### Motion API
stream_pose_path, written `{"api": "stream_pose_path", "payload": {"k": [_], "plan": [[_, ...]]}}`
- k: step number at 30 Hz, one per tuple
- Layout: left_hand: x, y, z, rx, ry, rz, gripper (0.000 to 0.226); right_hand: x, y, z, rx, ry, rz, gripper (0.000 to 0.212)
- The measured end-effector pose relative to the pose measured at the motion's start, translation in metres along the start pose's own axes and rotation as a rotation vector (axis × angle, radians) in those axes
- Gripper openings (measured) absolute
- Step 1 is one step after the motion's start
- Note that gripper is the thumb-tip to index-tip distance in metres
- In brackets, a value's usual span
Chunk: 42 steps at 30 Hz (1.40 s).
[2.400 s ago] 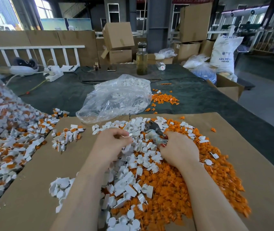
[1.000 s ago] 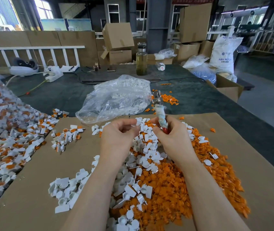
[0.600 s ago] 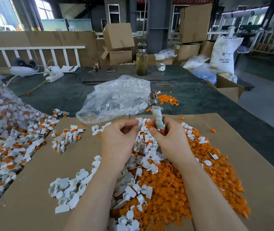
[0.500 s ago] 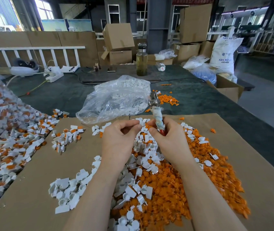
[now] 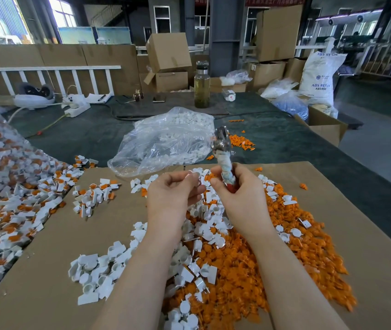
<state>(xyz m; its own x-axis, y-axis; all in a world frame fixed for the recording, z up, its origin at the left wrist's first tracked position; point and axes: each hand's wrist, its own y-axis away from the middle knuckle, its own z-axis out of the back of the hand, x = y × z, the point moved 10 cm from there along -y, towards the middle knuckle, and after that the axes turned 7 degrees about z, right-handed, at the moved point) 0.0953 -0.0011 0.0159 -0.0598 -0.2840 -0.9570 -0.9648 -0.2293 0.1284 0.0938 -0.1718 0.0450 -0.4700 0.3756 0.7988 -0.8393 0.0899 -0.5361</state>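
My right hand [image 5: 242,194] grips a pair of pliers [image 5: 223,153] by their cloth-wrapped handles, the metal jaws pointing up and away. My left hand [image 5: 173,194] is raised beside it, its fingertips pinching a small white plastic part [image 5: 198,175]. Both hands hover over a mixed heap of white parts [image 5: 204,225] and orange parts [image 5: 249,270] on a cardboard sheet [image 5: 47,270].
A clear bag of white parts [image 5: 166,141] lies beyond the cardboard. At the left sits a large bag and spill of assembled white-orange pieces [image 5: 6,186]. A small pile of white parts [image 5: 94,270] lies near my left forearm. A glass bottle [image 5: 201,84] and boxes stand at the back.
Both hands have lifted out of the heap. The pliers swung from lying low on the pile to upright in my right hand, and my left hand brought a white part up beside them.
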Motion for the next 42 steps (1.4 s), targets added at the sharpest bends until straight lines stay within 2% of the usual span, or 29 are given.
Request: {"api": "stream_pose_path", "payload": {"k": [13, 18, 22, 36, 42], "plan": [[-0.012, 0.007, -0.004, -0.076, -0.292, -0.144, 0.013, 0.011, 0.002, 0.008, -0.115, 0.208, 0.106, 0.023], [-0.021, 0.012, -0.008, -0.11, -0.38, -0.231, 0.008, 0.016, 0.004, 0.01, -0.152, 0.242, 0.128, 0.027], [-0.023, 0.015, -0.013, -0.097, -0.439, -0.278, 0.013, 0.016, 0.003, 0.01, -0.163, 0.242, 0.133, 0.025], [-0.026, 0.019, -0.016, -0.093, -0.469, -0.325, 0.014, 0.014, 0.004, 0.009, -0.16, 0.234, 0.131, 0.029], [-0.023, 0.012, -0.011, -0.096, -0.376, -0.287, 0.011, 0.009, -0.001, 0.004, -0.073, 0.096, 0.087, 0.018]]}}
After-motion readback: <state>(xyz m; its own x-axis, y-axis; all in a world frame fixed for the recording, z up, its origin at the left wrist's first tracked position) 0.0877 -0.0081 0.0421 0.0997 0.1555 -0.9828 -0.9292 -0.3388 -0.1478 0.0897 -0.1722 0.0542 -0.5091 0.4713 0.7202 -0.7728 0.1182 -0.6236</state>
